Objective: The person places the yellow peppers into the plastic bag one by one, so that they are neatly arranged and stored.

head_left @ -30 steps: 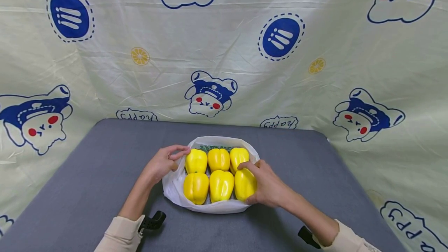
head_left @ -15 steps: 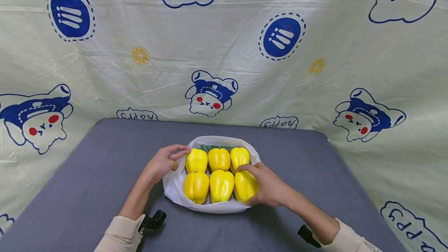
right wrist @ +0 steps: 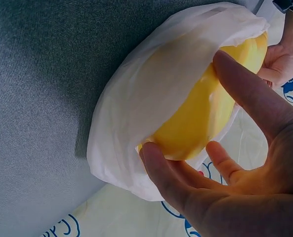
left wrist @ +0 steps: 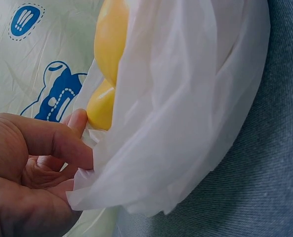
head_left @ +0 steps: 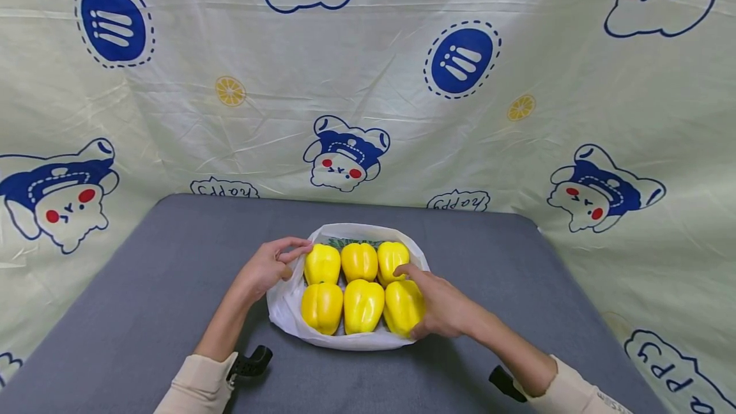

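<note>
Several yellow bell peppers (head_left: 363,305) lie in two rows inside a white plastic bag (head_left: 287,312), its mouth spread around them. My left hand (head_left: 261,270) is at the bag's left rim; in the left wrist view its thumb and fingers pinch the bag's edge (left wrist: 136,163). My right hand (head_left: 443,302) spans the front right pepper (head_left: 404,307), thumb near its front end and index finger at its far end. In the right wrist view, the fingers spread loosely around this pepper (right wrist: 193,123), fingertips right at its skin and the bag's rim.
A dark green patterned strip (head_left: 370,243) shows inside the bag's back edge. The grey cloth-covered table (head_left: 201,241) extends around the bag. Behind it hangs a pale printed curtain (head_left: 368,69). Each wrist wears a black device (head_left: 253,361).
My right index finger has lifted slightly off the front right pepper and the hand has eased a little wider, uncovering more of it. The left hand and bag stay in place.
</note>
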Demonstrator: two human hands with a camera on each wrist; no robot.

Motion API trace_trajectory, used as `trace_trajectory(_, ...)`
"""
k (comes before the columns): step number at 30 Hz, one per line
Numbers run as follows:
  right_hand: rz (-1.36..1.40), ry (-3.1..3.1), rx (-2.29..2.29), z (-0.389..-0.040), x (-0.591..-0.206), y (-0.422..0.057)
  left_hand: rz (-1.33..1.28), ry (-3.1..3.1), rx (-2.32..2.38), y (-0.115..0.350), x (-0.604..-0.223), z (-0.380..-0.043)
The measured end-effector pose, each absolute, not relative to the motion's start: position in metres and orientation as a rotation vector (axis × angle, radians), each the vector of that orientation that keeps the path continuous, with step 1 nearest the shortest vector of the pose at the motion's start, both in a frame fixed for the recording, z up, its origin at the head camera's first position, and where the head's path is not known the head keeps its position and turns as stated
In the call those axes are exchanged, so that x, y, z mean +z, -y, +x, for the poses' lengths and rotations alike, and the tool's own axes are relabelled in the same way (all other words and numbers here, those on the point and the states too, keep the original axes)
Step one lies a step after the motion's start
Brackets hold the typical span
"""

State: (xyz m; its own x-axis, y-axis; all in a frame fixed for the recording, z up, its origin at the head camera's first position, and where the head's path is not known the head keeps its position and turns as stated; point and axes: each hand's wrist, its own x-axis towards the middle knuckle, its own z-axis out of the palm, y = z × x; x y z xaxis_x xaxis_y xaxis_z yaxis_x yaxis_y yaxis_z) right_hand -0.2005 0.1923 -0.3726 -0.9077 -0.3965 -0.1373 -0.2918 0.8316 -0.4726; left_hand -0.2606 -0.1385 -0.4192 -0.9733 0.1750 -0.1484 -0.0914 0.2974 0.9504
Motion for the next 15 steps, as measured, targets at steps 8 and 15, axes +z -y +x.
trace_trajectory(8, -0.508, -2.755, -0.657, -0.2017, -0.3723, -0.1905, 0.081, -2.335, 1.741, 0.1394, -0.4204, -0.2605)
trace_trajectory(15, -0.505, -2.728, -0.659, -0.2028, -0.3716, -0.1911, 0.069, -2.328, 1.754, 0.1389, -0.4203, -0.2613)
